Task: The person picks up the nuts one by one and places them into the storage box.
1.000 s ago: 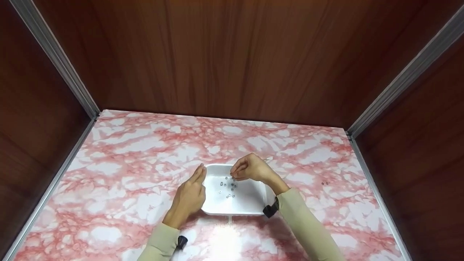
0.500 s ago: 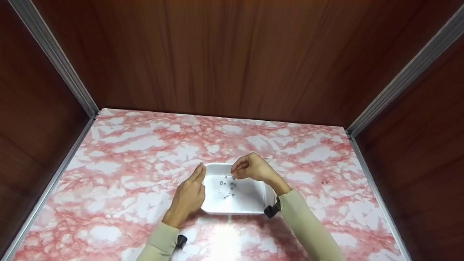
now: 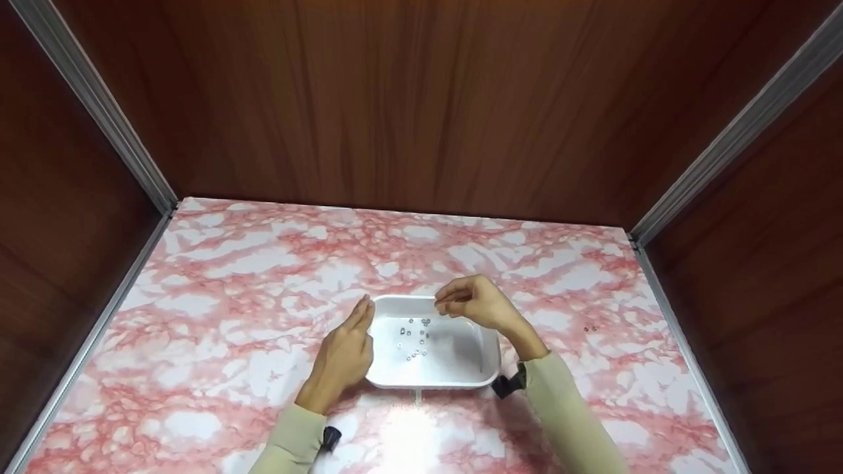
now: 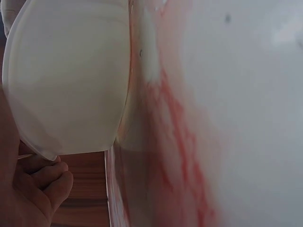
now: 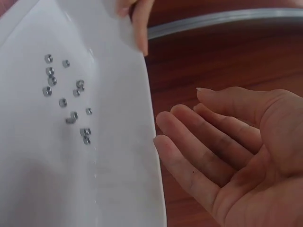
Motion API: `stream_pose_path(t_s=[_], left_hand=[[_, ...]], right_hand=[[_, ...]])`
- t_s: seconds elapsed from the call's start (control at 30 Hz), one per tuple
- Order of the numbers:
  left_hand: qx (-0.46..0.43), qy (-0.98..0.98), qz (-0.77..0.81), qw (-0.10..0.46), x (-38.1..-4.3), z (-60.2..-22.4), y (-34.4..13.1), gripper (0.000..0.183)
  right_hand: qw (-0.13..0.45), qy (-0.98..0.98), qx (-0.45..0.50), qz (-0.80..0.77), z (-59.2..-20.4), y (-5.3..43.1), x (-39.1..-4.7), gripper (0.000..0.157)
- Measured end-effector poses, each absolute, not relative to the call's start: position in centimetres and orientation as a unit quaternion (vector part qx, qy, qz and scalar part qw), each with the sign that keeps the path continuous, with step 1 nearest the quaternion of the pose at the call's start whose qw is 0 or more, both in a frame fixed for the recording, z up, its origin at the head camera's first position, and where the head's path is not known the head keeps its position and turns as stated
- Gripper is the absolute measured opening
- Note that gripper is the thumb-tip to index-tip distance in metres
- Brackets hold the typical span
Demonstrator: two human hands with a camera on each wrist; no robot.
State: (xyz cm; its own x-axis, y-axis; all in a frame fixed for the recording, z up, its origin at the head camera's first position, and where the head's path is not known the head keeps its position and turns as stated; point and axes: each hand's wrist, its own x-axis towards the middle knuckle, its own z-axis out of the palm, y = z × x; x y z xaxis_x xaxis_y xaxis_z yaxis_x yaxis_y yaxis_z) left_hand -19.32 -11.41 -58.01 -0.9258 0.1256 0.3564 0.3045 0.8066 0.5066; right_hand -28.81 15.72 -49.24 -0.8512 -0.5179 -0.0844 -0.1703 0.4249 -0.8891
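A white tray [image 3: 454,375] lies on the table, with several small metal nuts [image 3: 422,342] scattered on its floor. In the right wrist view the same nuts [image 5: 63,102] show as short metal pieces with holes. My left hand [image 3: 344,351] holds the tray's left rim; some of its fingers [image 4: 56,184] are bent beside the rim in the left wrist view. Over the tray's far right part hovers my right hand [image 3: 484,303]. Its fingers [image 5: 203,146] are loosely bent, thumb apart from them, with nothing between.
Two small nuts [image 3: 590,328] lie on the red-and-white marbled table [image 3: 250,263] to the right of the tray. Brown wood-look panels [image 3: 395,112] with grey metal corner posts [image 3: 99,105] enclose the back and sides.
My right hand has moved right and slightly up, away from the nuts, and its fingers have parted a little. My left hand and the tray stay in place.
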Motion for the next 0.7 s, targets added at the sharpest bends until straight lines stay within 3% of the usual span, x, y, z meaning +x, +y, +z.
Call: stream_pose_path(t_s=[0.47,0.7], left_hand=[[-0.123,-0.937,-0.292,0.150,-19.3,-58.2,-11.2,0.054],[-0.120,-0.936,-0.298,0.146,-19.2,-58.0,-11.4,0.054]], right_hand=[[-0.057,0.890,-0.189,-0.411,-49.7,22.3,-27.7,0.011],[-0.125,0.915,-0.203,-0.325,-51.2,26.1,-26.9,0.011]])
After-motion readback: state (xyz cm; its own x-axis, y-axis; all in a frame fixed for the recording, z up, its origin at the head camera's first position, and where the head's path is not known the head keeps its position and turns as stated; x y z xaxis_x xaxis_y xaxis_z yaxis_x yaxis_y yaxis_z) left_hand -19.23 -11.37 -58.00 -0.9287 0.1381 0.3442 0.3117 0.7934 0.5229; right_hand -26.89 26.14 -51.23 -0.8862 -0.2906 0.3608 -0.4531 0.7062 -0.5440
